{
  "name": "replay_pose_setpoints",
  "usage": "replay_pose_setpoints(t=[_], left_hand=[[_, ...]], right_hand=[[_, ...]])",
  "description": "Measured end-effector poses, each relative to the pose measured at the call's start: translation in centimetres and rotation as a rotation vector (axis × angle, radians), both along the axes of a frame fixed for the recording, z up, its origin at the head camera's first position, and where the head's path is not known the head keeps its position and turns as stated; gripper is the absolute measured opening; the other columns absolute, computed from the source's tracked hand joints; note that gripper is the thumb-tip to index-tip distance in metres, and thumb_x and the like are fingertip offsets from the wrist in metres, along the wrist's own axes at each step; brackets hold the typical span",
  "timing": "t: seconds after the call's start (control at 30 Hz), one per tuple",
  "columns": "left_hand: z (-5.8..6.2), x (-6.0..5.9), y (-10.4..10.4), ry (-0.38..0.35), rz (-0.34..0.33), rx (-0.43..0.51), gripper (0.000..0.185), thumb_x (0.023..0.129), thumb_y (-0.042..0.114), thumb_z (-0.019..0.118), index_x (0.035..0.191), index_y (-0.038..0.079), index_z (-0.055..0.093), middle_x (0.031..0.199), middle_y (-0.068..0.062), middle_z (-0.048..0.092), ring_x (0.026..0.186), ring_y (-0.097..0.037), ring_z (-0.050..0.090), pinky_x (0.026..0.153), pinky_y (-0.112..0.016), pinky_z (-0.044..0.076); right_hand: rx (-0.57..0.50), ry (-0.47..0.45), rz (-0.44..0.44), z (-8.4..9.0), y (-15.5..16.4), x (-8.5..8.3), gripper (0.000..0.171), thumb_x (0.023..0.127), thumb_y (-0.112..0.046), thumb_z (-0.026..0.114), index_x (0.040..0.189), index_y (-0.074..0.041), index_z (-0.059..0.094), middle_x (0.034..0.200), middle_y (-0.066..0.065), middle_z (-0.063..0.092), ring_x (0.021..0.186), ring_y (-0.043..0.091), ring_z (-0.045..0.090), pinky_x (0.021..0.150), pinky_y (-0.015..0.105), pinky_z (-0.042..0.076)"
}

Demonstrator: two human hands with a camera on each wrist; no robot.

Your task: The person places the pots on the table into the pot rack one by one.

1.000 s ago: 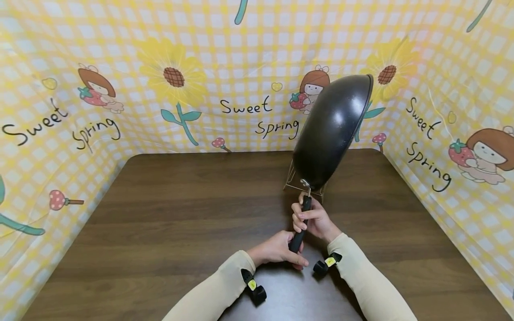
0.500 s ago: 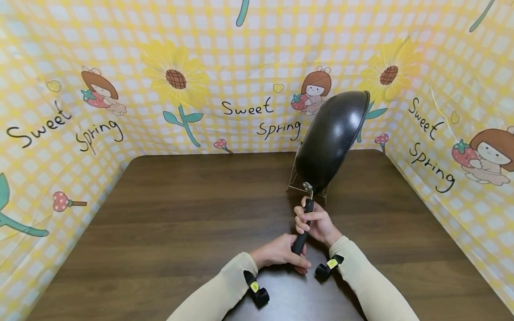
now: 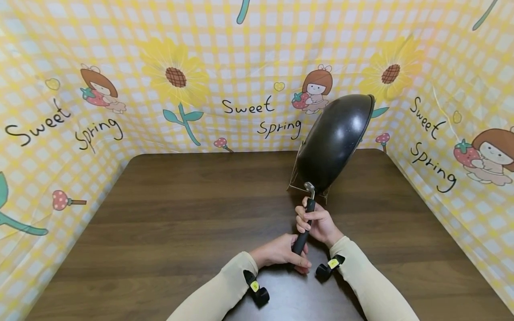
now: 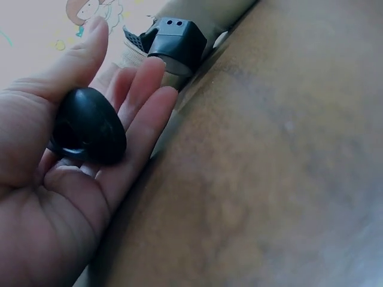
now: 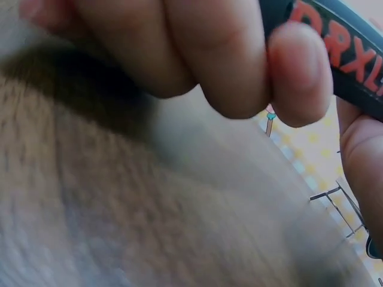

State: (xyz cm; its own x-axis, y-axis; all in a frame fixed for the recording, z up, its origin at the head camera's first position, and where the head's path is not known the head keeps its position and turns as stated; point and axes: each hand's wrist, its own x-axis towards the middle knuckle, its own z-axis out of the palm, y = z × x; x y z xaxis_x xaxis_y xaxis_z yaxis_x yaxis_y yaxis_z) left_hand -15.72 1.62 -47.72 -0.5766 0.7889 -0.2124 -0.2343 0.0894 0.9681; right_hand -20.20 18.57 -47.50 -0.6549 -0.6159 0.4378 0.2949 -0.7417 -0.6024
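Observation:
In the head view, a black wok [image 3: 335, 138] stands tilted on its side, underside facing me and rim to the upper right. Its lower part is in front of a thin wire rack [image 3: 293, 183]; whether they touch is hard to tell. My right hand [image 3: 319, 223] grips the upper part of the black handle [image 3: 302, 243], fingers curled round it. Red letters mark the handle [image 5: 353, 51] in the right wrist view. Lower down, my left hand [image 3: 277, 252] cradles the handle's end [image 4: 90, 125], thumb and fingers extended on either side.
The brown wooden table [image 3: 180, 200] stretches out to both sides and behind the wok. A yellow checked cloth [image 3: 241, 58] with cartoon prints hangs around its back and sides. Black cameras [image 3: 259, 294] are strapped to both wrists.
The wok has come down toward the rack, then shifted slightly to the right and tipped a little further. Both hands keep their places on the handle.

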Motion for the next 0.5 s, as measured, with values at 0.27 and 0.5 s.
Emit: replay_pose_setpoints(t=[0.27,0.5], left_hand=[[-0.24,-0.14,-0.32,-0.035,0.011,0.081,0.024,0.089,-0.014,0.064,0.108,-0.004,0.052,0.082,-0.009,0.07,0.073,-0.017,0.07,0.075,-0.036,0.059],[-0.35,-0.39,-0.52,-0.085,-0.008,0.149,0.024,0.091,-0.015,0.059,0.112,-0.008,0.051,0.082,-0.009,0.069,0.077,-0.018,0.07,0.081,-0.04,0.058]], right_hand=[[0.008,0.004,0.017,-0.22,0.17,-0.2,0.021,0.092,0.008,0.043,0.101,-0.011,0.045,0.073,0.003,0.032,0.058,0.016,0.034,0.065,0.026,0.048],[0.037,-0.016,-0.012,-0.26,0.31,-0.09,0.022,0.093,0.008,0.042,0.104,-0.011,0.045,0.075,0.002,0.042,0.062,0.014,0.049,0.067,0.028,0.049]])
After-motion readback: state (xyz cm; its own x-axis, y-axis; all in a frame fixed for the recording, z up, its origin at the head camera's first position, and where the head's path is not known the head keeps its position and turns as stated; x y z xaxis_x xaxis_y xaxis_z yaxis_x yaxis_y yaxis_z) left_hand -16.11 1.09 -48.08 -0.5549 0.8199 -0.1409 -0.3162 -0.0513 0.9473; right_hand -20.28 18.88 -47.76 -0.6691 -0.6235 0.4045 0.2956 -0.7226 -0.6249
